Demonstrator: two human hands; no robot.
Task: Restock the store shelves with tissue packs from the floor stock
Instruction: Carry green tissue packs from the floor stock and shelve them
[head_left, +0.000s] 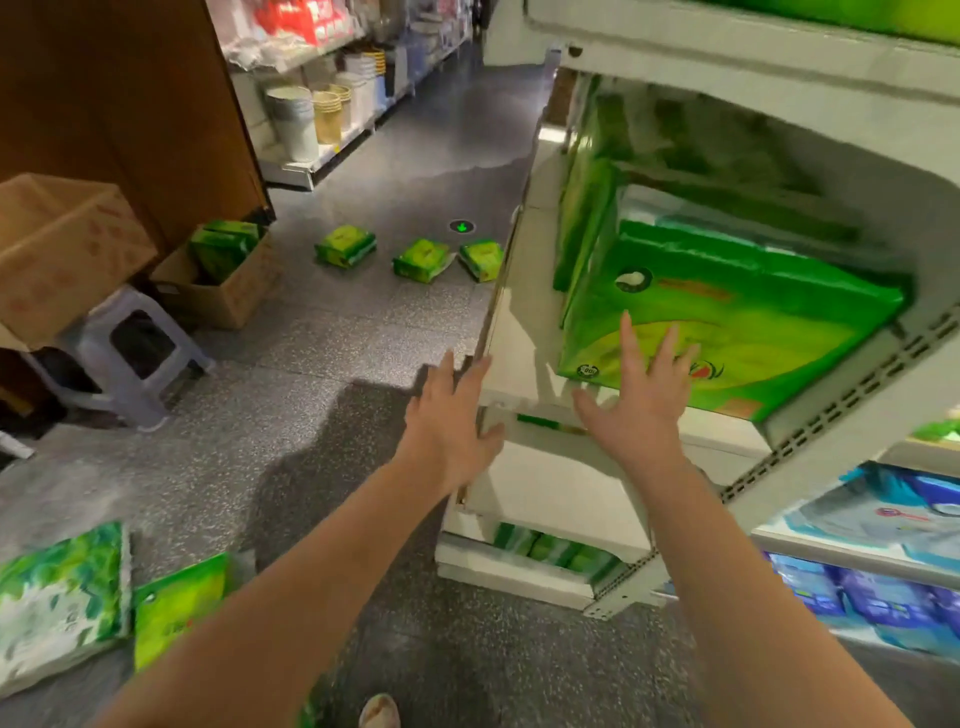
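Foot (380, 711), one, at the bottom edge on the speckled floor (332, 405); two bare forearms reach up from it toward the shelving. Left hand (451, 415): fingers straight and spread, empty, beside the front corner of the middle shelf (524, 364). Right hand (641, 400): fingers spread, empty, at the near face of the large green tissue pack (737, 332); contact cannot be told. That pack lies tilted on the middle shelf, near end toward the shelf lip, with more green packs standing behind it. Floor stock: flat green packs (176, 608) at lower left, three small green packs (422, 261) farther down the aisle, others in an open cardboard box (228, 291) by a plastic stool (124, 353). Risks, as judged: with neither hand gripping, the slanted pack may slide off the lip; a one-sided push could skew it against its neighbours; loose packs underfoot could trip a step back.
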